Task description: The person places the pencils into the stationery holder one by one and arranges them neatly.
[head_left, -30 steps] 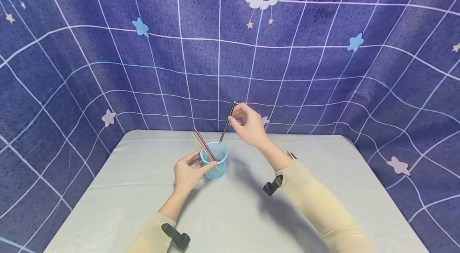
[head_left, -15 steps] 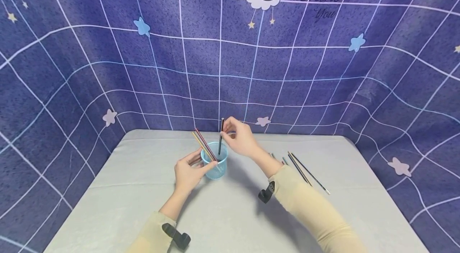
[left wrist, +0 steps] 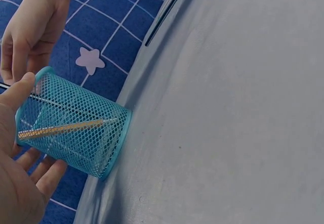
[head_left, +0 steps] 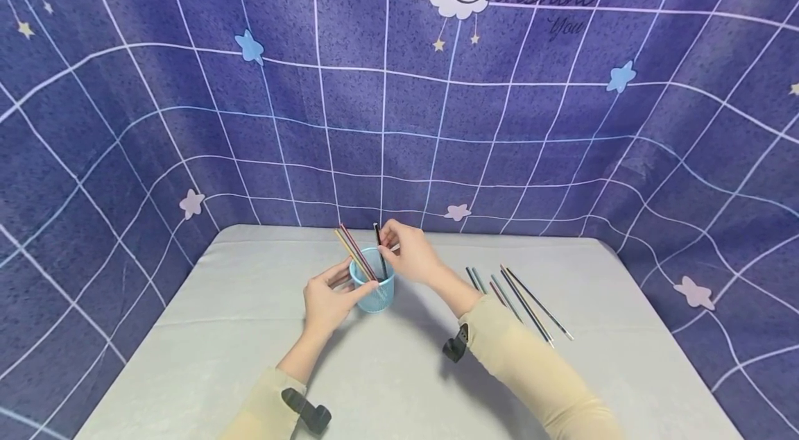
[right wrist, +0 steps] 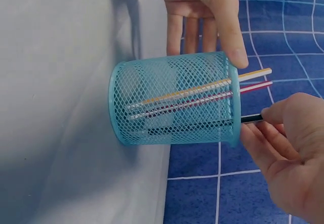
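Mesh cup point(head_left: 376, 300), light blue, upright on the table point(head_left: 399, 370), toward the far edge. Left hand point(head_left: 331, 298) has it: thumb on the near rim, fingers round the left side, so that grip is clamped on the cup.

Right hand point(head_left: 410, 256) is at the far right of the rim. Grip there is a pinch, thumb and fingertips together on the black pencil point(right wrist: 251, 118) near its upper end. Its lower part is inside the cup, reaching close to the base as seen from the right wrist.

Two more in the cup: yellow pencil point(right wrist: 255, 74) and red pencil point(right wrist: 255, 87), side by side, both leaning left with tops sticking out past the rim. Black one stands steeper than those two, a bit apart from them.

Loose pencils point(head_left: 526, 302) lie on the table to the right, mostly dark, spread at a slant; right sleeve point(head_left: 530, 364) hides part of some. Purple-blue grid backdrop point(head_left: 349, 100) behind, printed with stars and a cloud. Black wrist device point(head_left: 306, 412) at the left cuff.
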### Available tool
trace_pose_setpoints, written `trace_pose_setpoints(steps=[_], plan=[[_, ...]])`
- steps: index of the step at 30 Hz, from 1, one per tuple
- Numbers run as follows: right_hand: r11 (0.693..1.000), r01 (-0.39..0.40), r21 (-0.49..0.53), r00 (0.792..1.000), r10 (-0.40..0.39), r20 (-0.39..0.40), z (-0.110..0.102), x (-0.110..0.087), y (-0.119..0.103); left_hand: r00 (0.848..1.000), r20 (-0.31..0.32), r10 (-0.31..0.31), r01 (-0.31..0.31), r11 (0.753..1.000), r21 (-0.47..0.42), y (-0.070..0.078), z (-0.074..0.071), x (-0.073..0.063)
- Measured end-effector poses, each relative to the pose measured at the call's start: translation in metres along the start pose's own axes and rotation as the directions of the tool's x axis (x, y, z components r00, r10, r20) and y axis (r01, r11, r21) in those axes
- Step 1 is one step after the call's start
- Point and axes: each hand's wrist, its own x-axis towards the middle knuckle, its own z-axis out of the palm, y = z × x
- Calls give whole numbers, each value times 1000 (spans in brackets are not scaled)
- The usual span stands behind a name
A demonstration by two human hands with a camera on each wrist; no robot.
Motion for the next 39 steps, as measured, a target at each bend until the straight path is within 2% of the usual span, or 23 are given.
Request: trace_pose_setpoints(steps=[7,14,25,33,39], plan=[[999,17,-40,1000,-17,-1,3,8,-11,1000,4,18,-18,1000,-10,-1,-1,0],[990,5,-138,1000,-6,-5,14,22,-13,1000,1,20,-20,1000,-18,0,-1,1],[984,-4,-180,1000,1,-14,18,33,-17,1000,11,15,-15,1000,-18,1,0,1],[986,-5,-165,999,-1,-41,12,30,-18,1000,7,29,-29,1000,-6,1,-1,1],[989,-38,-143,997,27,-76,-10,23,-13,1000,-1,23,-23,1000,6,-1,-1,1]])
